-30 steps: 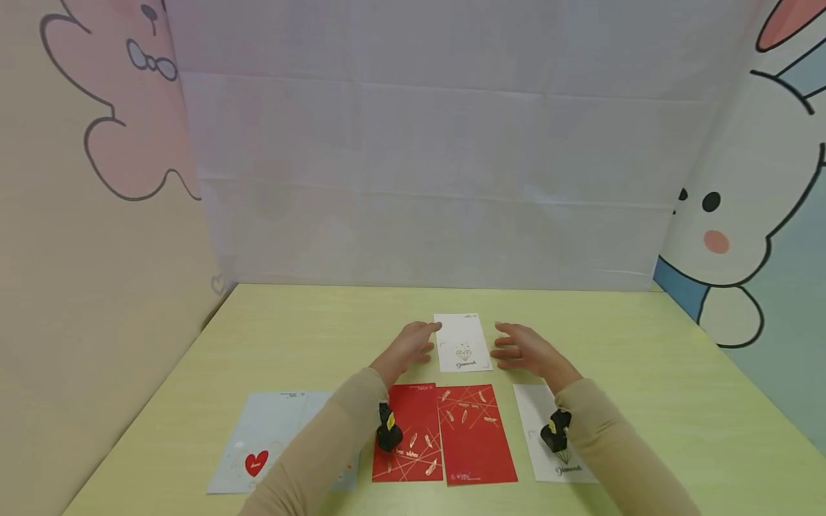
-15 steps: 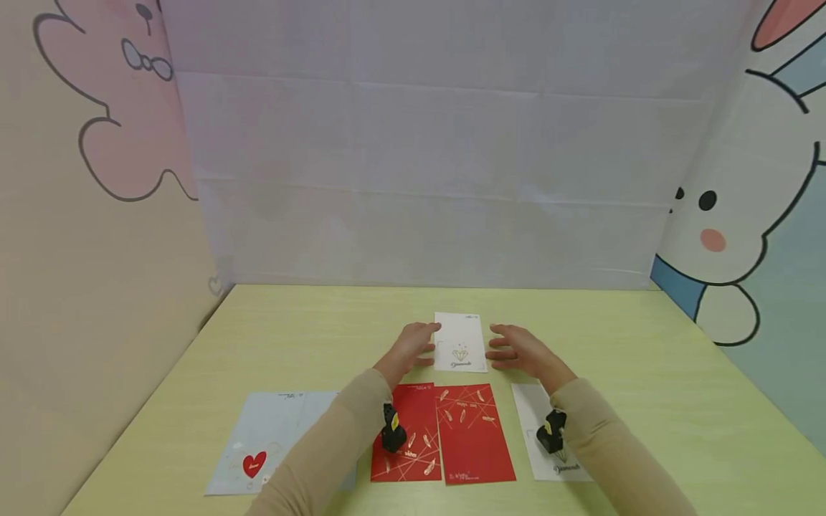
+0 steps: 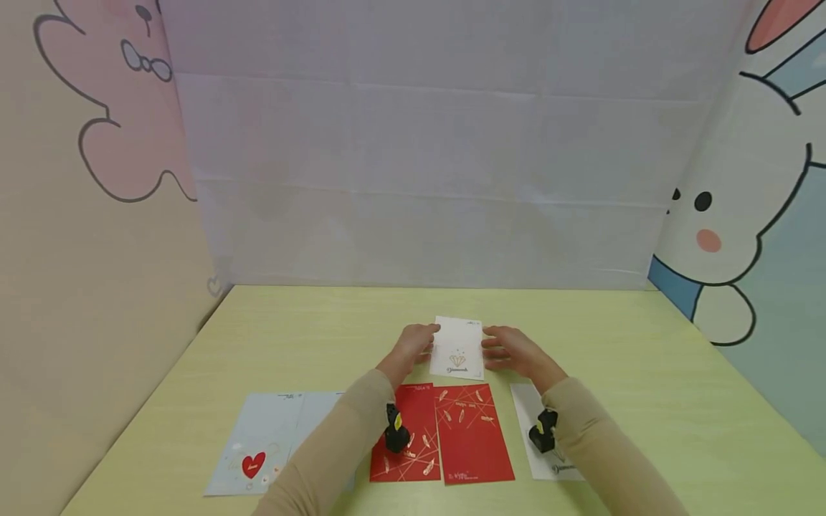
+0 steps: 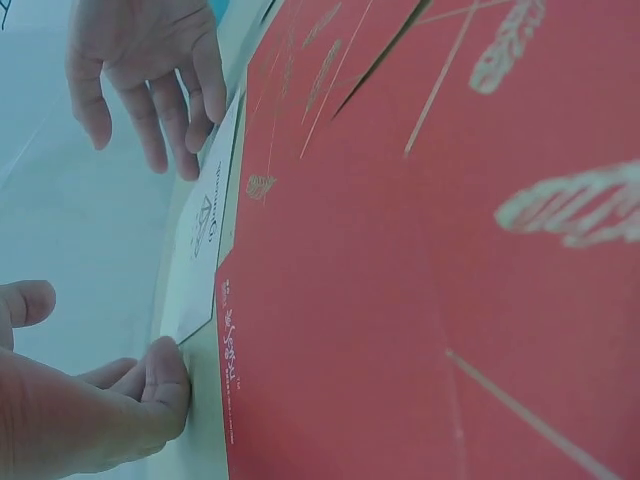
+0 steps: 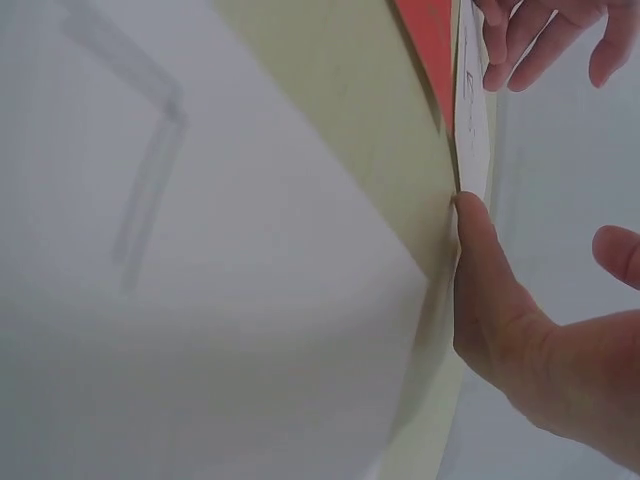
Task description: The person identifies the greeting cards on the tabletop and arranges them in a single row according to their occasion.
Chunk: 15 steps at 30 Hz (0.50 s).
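Note:
A white card (image 3: 457, 347) with a gold diamond drawing lies near the middle of the table, between both hands. My left hand (image 3: 408, 349) is at its left edge, thumb over the upper left side. In the left wrist view, the left fingertips (image 4: 166, 375) are right at a corner of the card. On the opposite side, my right hand (image 3: 516, 352) has its fingers along the right edge, thumb raised. The right wrist view has the right fingertips (image 5: 470, 205) by the card's end. Neither hand is curled round the card.
Two red cards with gold feathers, the left one (image 3: 416, 459) and the right one (image 3: 474, 437), lie in front. A pale blue card (image 3: 264, 430) with a red heart is at left, partly under the sleeve. Another white diamond card (image 3: 532, 437) lies beneath the right wrist.
The right hand has moved left, up to the white card's right edge. The card has shifted slightly toward me and left. The left hand stays almost in place.

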Motion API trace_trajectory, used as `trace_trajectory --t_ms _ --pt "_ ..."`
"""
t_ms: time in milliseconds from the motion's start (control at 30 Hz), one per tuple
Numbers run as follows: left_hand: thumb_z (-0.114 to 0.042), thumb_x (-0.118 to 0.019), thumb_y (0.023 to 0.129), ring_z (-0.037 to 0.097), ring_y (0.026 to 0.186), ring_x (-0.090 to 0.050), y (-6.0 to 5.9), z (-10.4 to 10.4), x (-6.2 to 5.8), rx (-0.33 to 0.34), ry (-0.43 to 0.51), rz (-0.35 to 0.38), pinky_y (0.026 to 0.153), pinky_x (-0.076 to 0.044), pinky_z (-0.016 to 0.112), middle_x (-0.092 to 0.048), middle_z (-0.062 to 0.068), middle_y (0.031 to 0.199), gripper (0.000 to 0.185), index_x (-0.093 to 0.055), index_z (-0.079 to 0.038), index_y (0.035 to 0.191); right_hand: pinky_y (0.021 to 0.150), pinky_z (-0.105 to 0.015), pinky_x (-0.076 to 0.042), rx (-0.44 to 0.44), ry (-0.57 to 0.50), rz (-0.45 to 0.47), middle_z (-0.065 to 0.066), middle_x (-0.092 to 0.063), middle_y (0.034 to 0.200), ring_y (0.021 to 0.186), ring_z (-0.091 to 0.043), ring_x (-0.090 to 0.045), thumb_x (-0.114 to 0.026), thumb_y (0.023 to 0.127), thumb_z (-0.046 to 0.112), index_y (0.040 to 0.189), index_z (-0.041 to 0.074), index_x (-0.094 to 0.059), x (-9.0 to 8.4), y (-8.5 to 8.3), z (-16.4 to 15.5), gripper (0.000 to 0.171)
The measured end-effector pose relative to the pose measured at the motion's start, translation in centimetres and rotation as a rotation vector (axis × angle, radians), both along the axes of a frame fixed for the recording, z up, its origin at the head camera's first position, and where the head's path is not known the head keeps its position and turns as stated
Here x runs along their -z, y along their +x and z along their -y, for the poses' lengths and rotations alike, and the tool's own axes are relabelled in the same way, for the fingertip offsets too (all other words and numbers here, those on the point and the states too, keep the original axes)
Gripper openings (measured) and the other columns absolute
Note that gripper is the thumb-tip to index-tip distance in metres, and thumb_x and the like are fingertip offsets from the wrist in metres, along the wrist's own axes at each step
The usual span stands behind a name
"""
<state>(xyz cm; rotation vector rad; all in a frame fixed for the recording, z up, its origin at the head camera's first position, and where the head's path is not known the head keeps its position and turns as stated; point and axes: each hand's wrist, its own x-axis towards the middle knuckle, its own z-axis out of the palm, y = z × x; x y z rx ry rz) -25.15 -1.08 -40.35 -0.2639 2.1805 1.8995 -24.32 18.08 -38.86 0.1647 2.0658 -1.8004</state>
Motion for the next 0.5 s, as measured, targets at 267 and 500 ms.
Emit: trace_trajectory --t_ms 267,500 --pt "-0.013 -0.049 0.09 0.035 0.108 -0.046 0.12 0.18 -0.01 0.046 0.039 -0.097 0.086 -0.041 0.038 -0.045 0.025 0.119 0.046 -0.037 0.011 0.127 0.079 -0.038 -0.045 0.029 -0.015 -0.009 -0.029 -0.033 0.126 0.107 -0.035 -0.041 -0.041 0.092 0.019 0.131 -0.009 -0.022 -0.02 0.05 0.16 0.052" --pt "0.003 -0.055 0.083 0.031 0.09 -0.056 -0.04 -0.38 0.37 0.004 0.095 -0.155 0.075 -0.047 0.035 -0.049 0.022 0.107 0.048 -0.037 0.009 0.127 0.08 -0.04 -0.044 0.022 -0.011 -0.024 -0.031 -0.033 0.124 0.108 -0.037 -0.04 -0.041 0.092 0.017 0.128 -0.011 -0.025 0.21 0.29 0.34 0.049"
